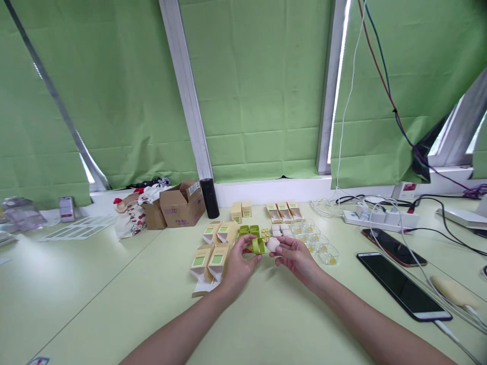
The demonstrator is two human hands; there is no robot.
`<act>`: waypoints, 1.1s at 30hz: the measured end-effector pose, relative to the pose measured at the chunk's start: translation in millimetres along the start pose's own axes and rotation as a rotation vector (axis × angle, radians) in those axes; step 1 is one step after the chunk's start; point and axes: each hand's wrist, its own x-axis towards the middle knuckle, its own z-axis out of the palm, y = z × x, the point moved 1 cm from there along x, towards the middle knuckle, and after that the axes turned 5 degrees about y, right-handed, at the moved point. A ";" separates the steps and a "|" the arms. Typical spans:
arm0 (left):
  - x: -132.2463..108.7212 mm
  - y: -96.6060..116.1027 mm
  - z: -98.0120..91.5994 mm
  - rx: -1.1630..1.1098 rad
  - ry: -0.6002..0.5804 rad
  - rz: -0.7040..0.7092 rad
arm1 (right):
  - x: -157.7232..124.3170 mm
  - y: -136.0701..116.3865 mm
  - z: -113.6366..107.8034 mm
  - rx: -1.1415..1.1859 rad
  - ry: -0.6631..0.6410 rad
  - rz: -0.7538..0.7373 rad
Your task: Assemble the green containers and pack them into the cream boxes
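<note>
My left hand (240, 264) is closed on a small green plastic holder (258, 246), its hollow side facing right. Close beside it, my right hand (296, 257) pinches a rounded white piece (273, 245) that looks soft, perhaps a sponge. A narrow gap seems to part the two. More green holders (248, 230) sit just behind my left hand. Small yellow pieces (265, 233) and white pieces (280, 230) lie behind my hands. Clear plastic cups (329, 255) with yellow centres stand to the right. Open small cartons (217, 258) with green labels are left of my left hand.
Closed small boxes (246, 209) and open cartons (283, 212) stand farther back. A cardboard box (182, 205) and a black cylinder (209, 198) are at the back left. On the right lie phones (403, 285), a power strip (380, 219) and loose cables.
</note>
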 end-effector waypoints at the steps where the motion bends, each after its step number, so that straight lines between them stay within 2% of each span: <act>1: -0.1 0.6 0.4 -0.006 0.001 -0.005 | -0.5 0.0 0.3 -0.026 0.001 -0.009; 8: -1.7 -2.0 2.0 0.068 0.003 0.003 | 0.4 3.1 -0.3 -0.181 0.037 -0.079; 19: -7.5 12.6 5.5 0.151 -0.002 0.012 | 3.9 6.3 -0.7 -0.272 0.013 -0.139; 33: -7.6 10.4 4.9 0.256 -0.019 0.026 | 5.7 9.1 -5.0 -0.362 -0.023 -0.177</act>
